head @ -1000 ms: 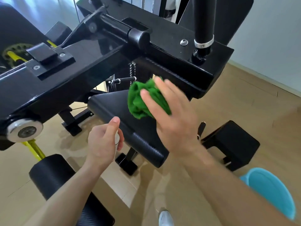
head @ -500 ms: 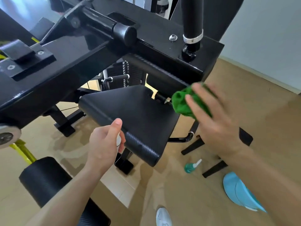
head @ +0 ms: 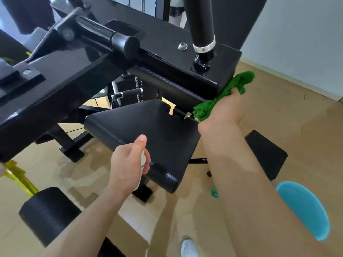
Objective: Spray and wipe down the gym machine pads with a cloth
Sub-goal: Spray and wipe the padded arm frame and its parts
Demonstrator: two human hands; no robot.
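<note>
My right hand (head: 225,110) grips a crumpled green cloth (head: 230,91) pressed against the right end of the upper black pad (head: 178,84) under the machine's frame. Below it sits a flat black seat pad (head: 148,134) in the middle of the view. My left hand (head: 128,167) hovers at the seat pad's near edge, closed around a small white spray bottle (head: 143,160) that is mostly hidden by the fingers, thumb raised on top.
The black steel frame (head: 74,76) with an upright post (head: 200,25) looms above. A black roller pad (head: 50,214) lies at lower left by a yellow lever (head: 20,179). A black block (head: 267,154), a teal bottle (head: 214,191) and a light-blue basin (head: 304,208) sit on the floor at right.
My right hand swept the green cloth off the seat pad, rightward and up to the end of the upper pad. The left hand stayed at the seat's edge with the bottle.
</note>
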